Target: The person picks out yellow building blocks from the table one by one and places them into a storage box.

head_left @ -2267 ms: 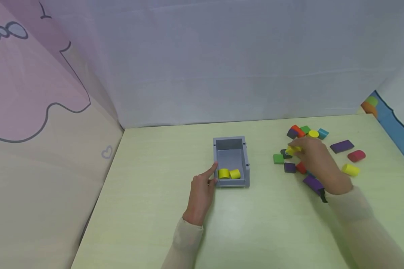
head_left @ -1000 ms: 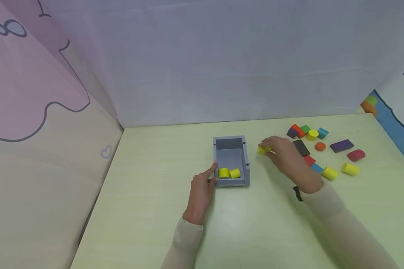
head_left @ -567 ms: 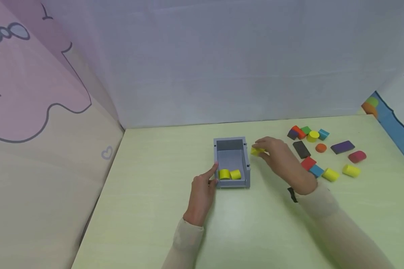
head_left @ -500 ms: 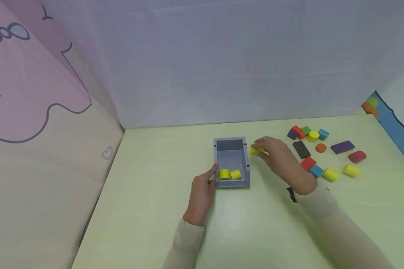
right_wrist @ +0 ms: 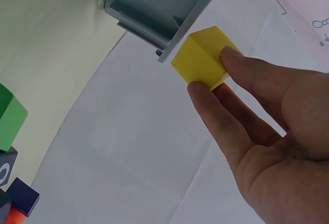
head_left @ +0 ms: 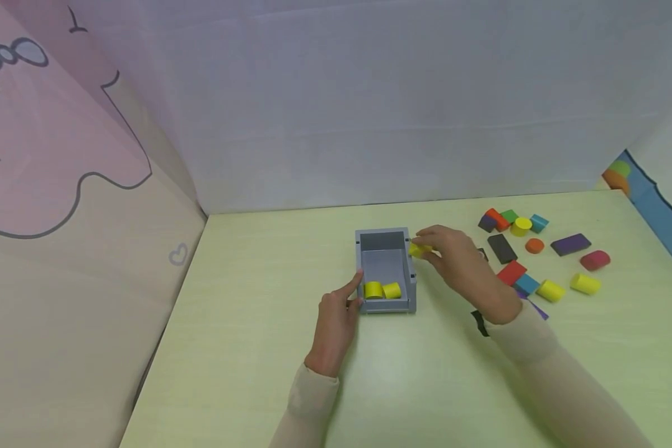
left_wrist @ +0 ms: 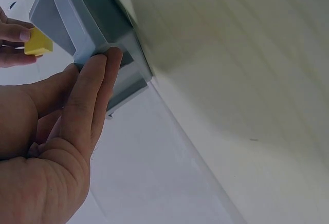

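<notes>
The grey box (head_left: 383, 264) stands on the table with two yellow cylinders (head_left: 373, 290) in its near end. My left hand (head_left: 335, 320) touches the box's left side near the front corner; in the left wrist view, its straight fingers (left_wrist: 85, 98) lie against the outer wall. Between thumb and fingers, my right hand (head_left: 462, 264) pinches a yellow block (right_wrist: 203, 59), held beside the right rim of the box. That block (left_wrist: 38, 42) and the right fingertips also show beyond the box in the left wrist view.
On the right lie several loose blocks: a dark one (head_left: 502, 249), a red one (head_left: 511, 272), a blue one (head_left: 526, 284), yellow cylinders (head_left: 586, 284), an orange disc (head_left: 534, 246) and a purple block (head_left: 571, 244). A white cloth (head_left: 392, 112) hangs behind the table.
From the scattered blocks, my right hand has carried the yellow block left to the box's right rim, moving slowly over the last half second. The left hand and the box have stayed put.
</notes>
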`<state>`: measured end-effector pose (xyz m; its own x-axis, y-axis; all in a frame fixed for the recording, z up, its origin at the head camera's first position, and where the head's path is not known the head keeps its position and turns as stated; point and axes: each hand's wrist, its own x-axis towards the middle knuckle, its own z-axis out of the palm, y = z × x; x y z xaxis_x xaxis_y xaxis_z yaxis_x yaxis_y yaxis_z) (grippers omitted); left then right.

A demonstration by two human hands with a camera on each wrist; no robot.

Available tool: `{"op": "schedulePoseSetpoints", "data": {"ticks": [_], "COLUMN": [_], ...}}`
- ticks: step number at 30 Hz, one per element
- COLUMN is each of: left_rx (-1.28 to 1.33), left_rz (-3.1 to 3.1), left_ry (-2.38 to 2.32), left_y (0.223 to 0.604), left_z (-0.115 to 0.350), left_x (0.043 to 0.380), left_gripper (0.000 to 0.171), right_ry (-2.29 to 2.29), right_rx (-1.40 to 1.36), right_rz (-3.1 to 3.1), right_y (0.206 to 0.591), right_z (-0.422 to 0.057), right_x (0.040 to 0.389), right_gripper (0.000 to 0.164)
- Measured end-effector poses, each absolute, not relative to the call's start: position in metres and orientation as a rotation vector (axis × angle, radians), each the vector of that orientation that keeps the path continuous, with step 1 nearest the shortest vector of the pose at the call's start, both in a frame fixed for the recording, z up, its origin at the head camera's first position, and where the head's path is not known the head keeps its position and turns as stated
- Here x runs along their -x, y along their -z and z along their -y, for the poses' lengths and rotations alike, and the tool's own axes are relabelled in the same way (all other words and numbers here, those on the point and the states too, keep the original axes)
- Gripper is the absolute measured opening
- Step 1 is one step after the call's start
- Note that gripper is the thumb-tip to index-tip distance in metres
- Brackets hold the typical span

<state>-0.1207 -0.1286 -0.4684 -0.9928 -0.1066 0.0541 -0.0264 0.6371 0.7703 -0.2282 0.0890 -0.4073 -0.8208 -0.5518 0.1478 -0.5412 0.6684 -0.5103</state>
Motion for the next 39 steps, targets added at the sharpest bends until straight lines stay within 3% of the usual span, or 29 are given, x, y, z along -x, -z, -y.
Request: {"op": "schedulePoseSetpoints", "data": {"ticks": [15, 39], "left_rx": [-0.095, -0.070], "left_rz": [2.767, 2.768], "left_ry": [1.286, 1.269], "left_y": [0.468, 0.469], "left_z": [0.130, 0.130], "left_x": [0.123, 0.122], "left_gripper": [0.057, 0.055], "right_ry": [0.884, 0.855], "right_rx": [1.019, 1.146], "right_rz": [-2.821, -2.707], "right_y": [0.402, 0.426], "right_z": [-0.068, -0.027], "right_x": [0.224, 0.213], "right_gripper": [0.035, 0.030]}}
